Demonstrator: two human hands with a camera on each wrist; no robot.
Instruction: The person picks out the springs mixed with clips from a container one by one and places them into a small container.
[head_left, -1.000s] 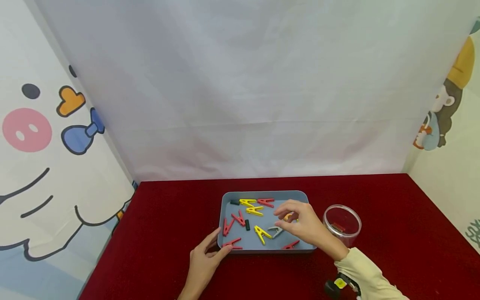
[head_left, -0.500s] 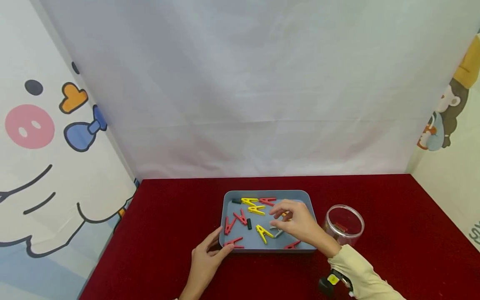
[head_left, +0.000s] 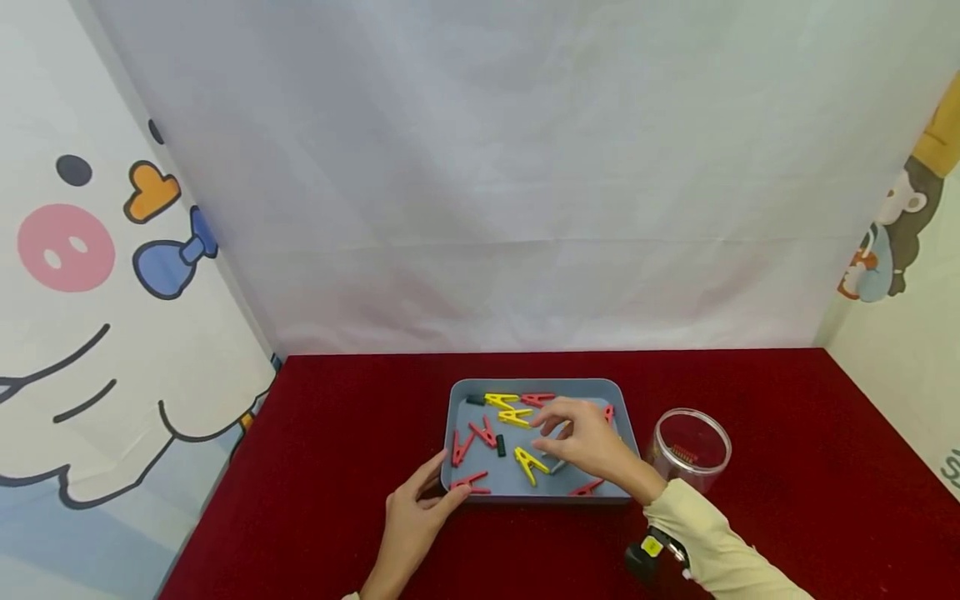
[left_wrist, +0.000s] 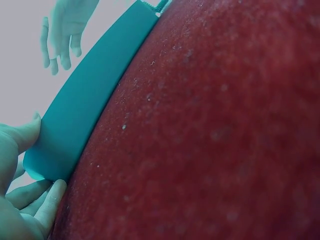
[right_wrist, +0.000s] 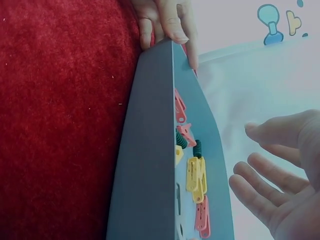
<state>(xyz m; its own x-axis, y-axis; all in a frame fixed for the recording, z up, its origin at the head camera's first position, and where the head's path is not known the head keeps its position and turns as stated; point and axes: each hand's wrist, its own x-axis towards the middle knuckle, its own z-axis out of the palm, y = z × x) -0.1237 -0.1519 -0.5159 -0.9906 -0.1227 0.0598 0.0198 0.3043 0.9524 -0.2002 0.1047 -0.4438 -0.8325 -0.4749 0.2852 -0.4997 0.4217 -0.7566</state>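
In the head view, a shallow grey-blue tray [head_left: 540, 501] holds several red clips [head_left: 485, 432], yellow clips [head_left: 528, 463] and dark green springs [head_left: 501, 446]. My left hand [head_left: 411, 527] grips its near left corner, thumb at the front rim. The left wrist view shows thumb and fingers around that corner [left_wrist: 50, 162]. Over the right half of the tray hovers my right hand [head_left: 583, 440], fingers loosely bent, thumb apart from them. Nothing shows between them in the right wrist view, where the hand [right_wrist: 285, 185] is above the tray. A grey clip [head_left: 558, 467] is partly hidden beneath it.
Right of the tray stands a clear round jar [head_left: 696, 477] with some brownish-red springs inside, close to my right forearm. Dark red cloth [head_left: 345, 433] covers the table. A white curtain [head_left: 525, 208] hangs behind, with printed cartoon panels on both sides.
My right hand has shifted left over the tray, uncovering a red clip by the right wall and covering more of the grey one. My left hand stays at the corner. The head view has drifted slightly.
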